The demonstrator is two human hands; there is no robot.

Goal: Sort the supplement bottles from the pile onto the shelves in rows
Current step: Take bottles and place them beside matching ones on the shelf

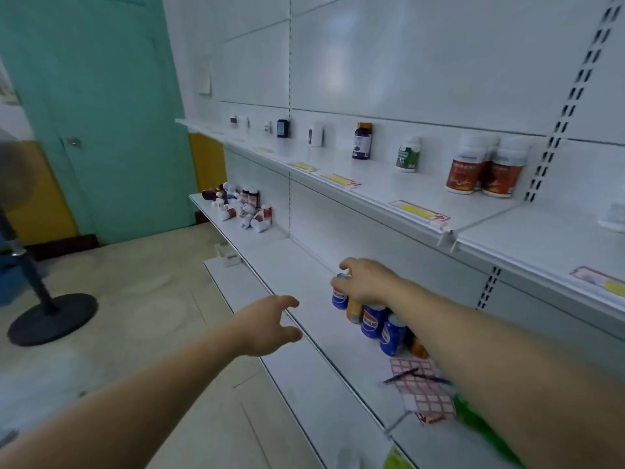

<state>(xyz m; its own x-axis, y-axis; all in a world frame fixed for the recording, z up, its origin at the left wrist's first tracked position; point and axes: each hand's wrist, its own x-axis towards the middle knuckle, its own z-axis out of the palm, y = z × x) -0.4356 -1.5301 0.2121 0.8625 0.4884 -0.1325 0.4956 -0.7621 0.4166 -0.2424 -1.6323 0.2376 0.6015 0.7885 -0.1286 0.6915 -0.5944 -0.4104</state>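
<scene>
1. Right hand (365, 280) grips the top of a blue can (340, 297); left hand (270, 324) spread, empty, near it.
2. Bottle pile (238, 208) lies well beyond both hands, unsorted.
3. A few sorted bottles (483, 170) stand above the right hand; most of the work looks left to do.

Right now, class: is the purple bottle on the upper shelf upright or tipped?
Upright: the purple bottle stands on its base, cap on top.
</scene>
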